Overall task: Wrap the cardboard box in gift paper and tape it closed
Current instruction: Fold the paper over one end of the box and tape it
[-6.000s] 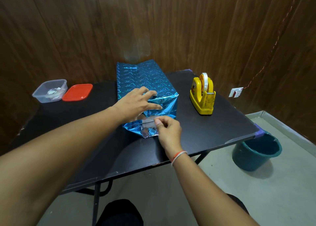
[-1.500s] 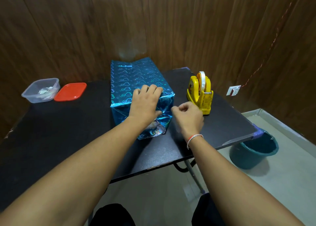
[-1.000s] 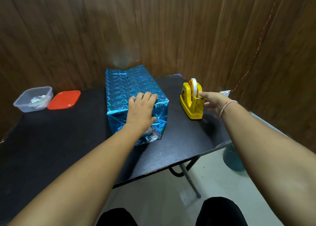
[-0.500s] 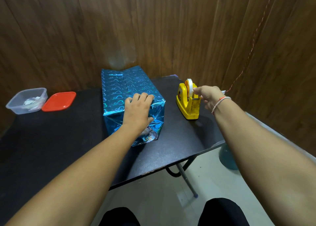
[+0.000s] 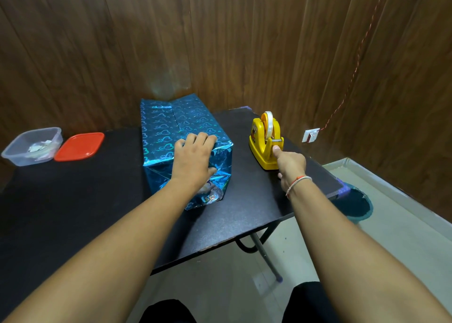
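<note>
Wrapping looks mostly done: blue paper covers the box (image 5: 181, 136) mid-table, our left hand (image 5: 194, 160) pressing flat on its near folded end. Right of the box, our right hand (image 5: 289, 167) pinches at the yellow tape dispenser (image 5: 265, 141); taping that end remains.
</note>
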